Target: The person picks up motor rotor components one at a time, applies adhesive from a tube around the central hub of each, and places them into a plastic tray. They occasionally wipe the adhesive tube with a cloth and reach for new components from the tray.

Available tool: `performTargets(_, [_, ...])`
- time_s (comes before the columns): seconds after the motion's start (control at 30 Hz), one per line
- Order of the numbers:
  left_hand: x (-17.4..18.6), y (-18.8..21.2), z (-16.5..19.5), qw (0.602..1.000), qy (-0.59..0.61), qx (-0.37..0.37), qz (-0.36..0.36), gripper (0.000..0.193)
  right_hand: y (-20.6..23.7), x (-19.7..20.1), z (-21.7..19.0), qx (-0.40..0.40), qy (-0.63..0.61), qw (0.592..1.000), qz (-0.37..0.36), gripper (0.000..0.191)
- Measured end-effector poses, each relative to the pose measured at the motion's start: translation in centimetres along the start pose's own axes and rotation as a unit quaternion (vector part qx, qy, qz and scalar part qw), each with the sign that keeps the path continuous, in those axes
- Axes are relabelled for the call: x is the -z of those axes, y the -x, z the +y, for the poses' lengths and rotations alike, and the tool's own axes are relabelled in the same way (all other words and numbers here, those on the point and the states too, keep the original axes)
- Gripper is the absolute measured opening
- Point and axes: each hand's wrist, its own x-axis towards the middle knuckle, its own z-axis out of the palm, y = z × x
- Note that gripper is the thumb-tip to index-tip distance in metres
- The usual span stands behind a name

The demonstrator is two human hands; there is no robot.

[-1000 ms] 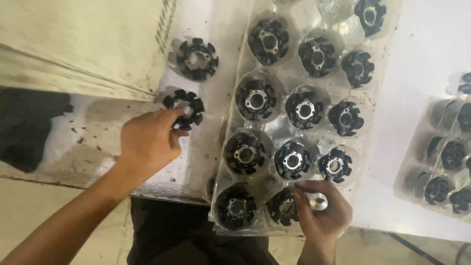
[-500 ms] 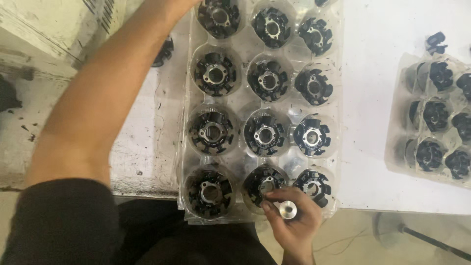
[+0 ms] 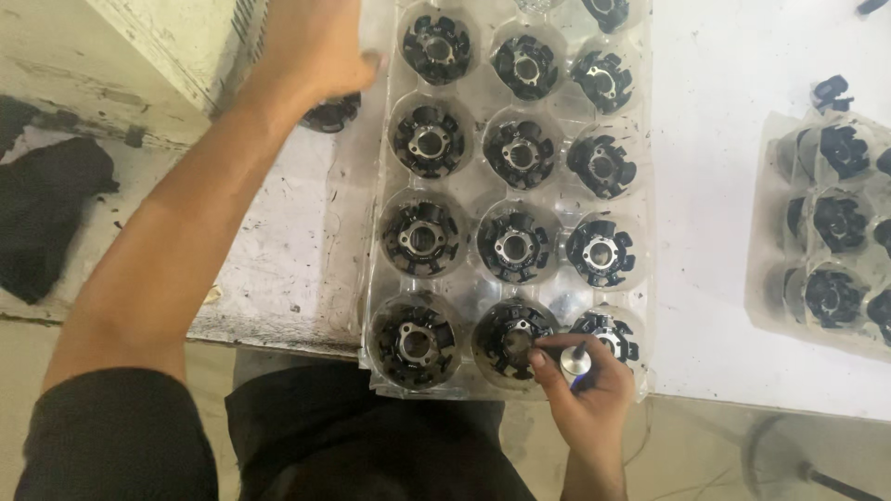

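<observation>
Grip on the right hand is pinched around a small silvery metal pin, fingers curled tight on it, with the thumb tip pushed up against the black slotted hub in the middle cup of the tray's nearest row. So the pin sits right at the edge of that hub, just right of its centre hole, and half overlaps the neighbouring hub in the corner cup. The hand comes in from the bottom edge, wrist low, knuckles facing up, off the front lip of the desk.

Left hand is way up at the far end, arm stretched diagonally across the whole left side, black sleeve down near the camera. It's cupped over a loose black hub lying on the scuffed white surface just beside the clear plastic tray. Honestly can't tell whether that grip is clamped on the hub or just resting on it, the palm hides most of it and the fingers run out of the top of the shot.

The tray holds three columns of these black hubs, one per round cup, all with shiny metal centres. A second tray of similar parts sits well apart on the right, and a dark rag lies off to the left.
</observation>
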Motion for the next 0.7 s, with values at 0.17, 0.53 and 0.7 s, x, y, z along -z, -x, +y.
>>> performTargets(0.17, [0.4, 5.5, -0.8, 0.992, -0.089, -0.068, -0.049, 0.123, 1.0, -1.6, 0.1, 0.016, -0.05, 0.997, -0.064, 0.013])
performTargets(0.53, [2.8, 4.0, 2.4, 0.996, -0.077, 0.03, -0.021, 0.092, 3.2, 0.5, 2.0, 0.026, -0.075, 0.997, -0.014, 0.015])
performTargets(0.7, [3.2, -1.5, 6.9, 0.998, 0.002, -0.011, 0.065, 0.05, 3.9, 2.3, 4.1, -0.041, -0.102, 0.992, 0.055, 0.013])
